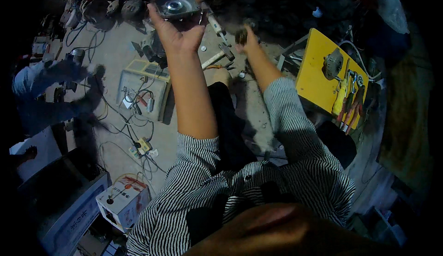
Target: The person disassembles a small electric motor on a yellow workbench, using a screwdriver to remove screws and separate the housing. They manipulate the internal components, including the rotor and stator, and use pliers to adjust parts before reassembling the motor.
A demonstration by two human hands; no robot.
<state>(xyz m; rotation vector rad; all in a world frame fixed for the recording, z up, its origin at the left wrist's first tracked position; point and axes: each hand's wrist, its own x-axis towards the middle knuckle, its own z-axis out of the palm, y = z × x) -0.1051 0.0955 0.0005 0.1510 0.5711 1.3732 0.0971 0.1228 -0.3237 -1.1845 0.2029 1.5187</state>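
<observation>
My left hand (181,36) is raised at the far side, its fingers and thumb around the edges of a squarish metal housing (175,5) with a shiny round hub in its middle. To the right, my right hand (250,40) is closed on a small dark brownish part (241,36); shadow keeps its exact kind from showing. Between the hands, on the floor, lie a hammer (225,51) with a pale handle, pliers (220,66) and a white tube with a nozzle (215,26).
A yellow board (310,73) at right bears a round metal motor part (333,64), screwdrivers and pliers. At left are a shallow case (159,90) with wires, a power strip (143,145), trailing cables and a white carton (123,198). Another person's denim sleeve (50,78) reaches in there.
</observation>
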